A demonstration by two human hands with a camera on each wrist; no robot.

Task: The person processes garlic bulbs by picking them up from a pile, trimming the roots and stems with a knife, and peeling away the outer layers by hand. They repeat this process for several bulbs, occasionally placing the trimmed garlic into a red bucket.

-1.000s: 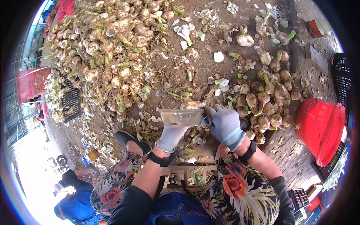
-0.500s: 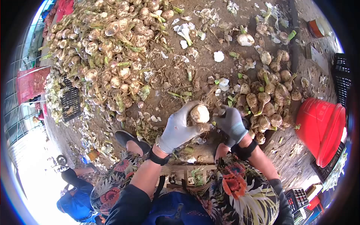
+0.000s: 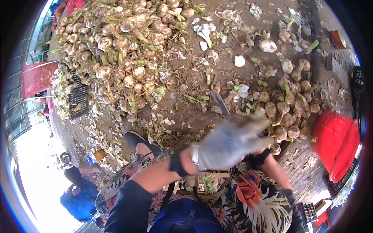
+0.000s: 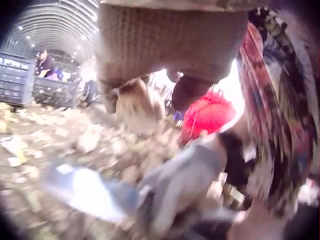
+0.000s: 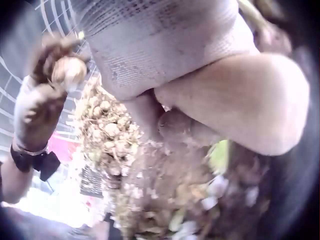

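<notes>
My gloved left hand [image 3: 227, 145] reaches across to the right, blurred, above my right hand, which it mostly hides in the head view. It grips a pale bulb [image 4: 140, 106], also visible as a round bulb [image 5: 69, 72] between its fingers in the right wrist view. The knife blade [image 3: 220, 104] juts up and left beyond the left hand. In the left wrist view, my gloved right hand [image 4: 182, 185] holds the knife [image 4: 90, 192], its broad blade blurred. A trimmed-looking pile of bulbs [image 3: 287, 106] lies just beyond the left hand's fingertips.
A large heap of bulbs with stalks [image 3: 116, 50] covers the upper left. A red bucket [image 3: 336, 143] stands at the right, near black crates. Loose skins and stalk pieces litter the ground. Another person in blue [image 3: 79, 204] is at the lower left.
My left hand has swung right with the bulb, crossing over my right hand. Earlier the knife was up against the bulb, then lowered; its blade now points up-left. The head view has shifted slightly.
</notes>
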